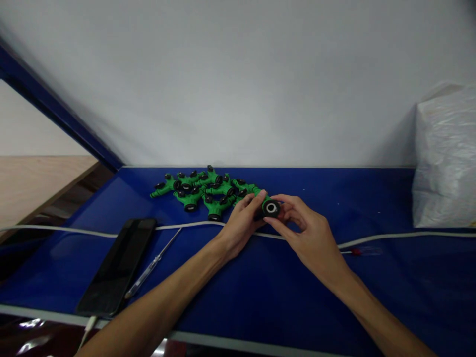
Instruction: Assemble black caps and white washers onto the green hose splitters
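Observation:
A green hose splitter with a black collar (271,208) is held between both hands, its round open end with a pale ring facing me. My left hand (243,218) wraps its body from the left, thumb on top. From the right, the thumb and fingers of my right hand (303,225) pinch the black collar. Most of the splitter's body is hidden by my left hand. Just beyond and to the left lie several more green hose splitters (217,206) with black knobs, heaped on the blue table (238,292).
A white cable (201,224) runs across the table, passing behind my hands. On the left lie a black phone (121,265) and a clear-handled screwdriver (150,267). A red-and-clear screwdriver (362,252) lies right of my right hand. A plastic-wrapped package (446,158) stands at far right.

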Available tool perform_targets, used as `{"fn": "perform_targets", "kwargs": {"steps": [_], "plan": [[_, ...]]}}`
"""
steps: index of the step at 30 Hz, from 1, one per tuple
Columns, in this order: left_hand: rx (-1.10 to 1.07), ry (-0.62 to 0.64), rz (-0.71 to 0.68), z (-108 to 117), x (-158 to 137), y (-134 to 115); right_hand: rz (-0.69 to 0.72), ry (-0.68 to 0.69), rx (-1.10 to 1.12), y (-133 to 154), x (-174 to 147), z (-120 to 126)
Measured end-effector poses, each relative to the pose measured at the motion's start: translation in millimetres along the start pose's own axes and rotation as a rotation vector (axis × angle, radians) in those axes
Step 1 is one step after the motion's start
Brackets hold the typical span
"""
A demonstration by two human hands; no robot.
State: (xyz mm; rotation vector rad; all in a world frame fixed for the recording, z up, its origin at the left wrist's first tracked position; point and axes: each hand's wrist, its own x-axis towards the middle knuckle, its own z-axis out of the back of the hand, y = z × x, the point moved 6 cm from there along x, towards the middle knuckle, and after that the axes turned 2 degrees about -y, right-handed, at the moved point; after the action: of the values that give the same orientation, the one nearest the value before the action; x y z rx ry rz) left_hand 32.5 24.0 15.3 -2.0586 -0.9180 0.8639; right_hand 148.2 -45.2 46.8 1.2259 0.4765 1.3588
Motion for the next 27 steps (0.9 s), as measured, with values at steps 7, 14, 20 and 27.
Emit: {"fn": "perform_targets", "kwargs": {"steps": [7,14,20,27], "plan": [[0.082,-0.01,-0.009,2,-1,-8,0.19,-0.047,-0.173,18,-1,6],[0.148,0.036,0.014,4,-1,-10,0.171,0.007,-0.212,20,3,10],[0.102,0.038,0.021,4,1,-7,0.112,0.048,-0.186,13,4,9],[0.225,-0.013,-0.071,8,3,-13,-0.045,0.19,-0.022,6,1,3]]}}
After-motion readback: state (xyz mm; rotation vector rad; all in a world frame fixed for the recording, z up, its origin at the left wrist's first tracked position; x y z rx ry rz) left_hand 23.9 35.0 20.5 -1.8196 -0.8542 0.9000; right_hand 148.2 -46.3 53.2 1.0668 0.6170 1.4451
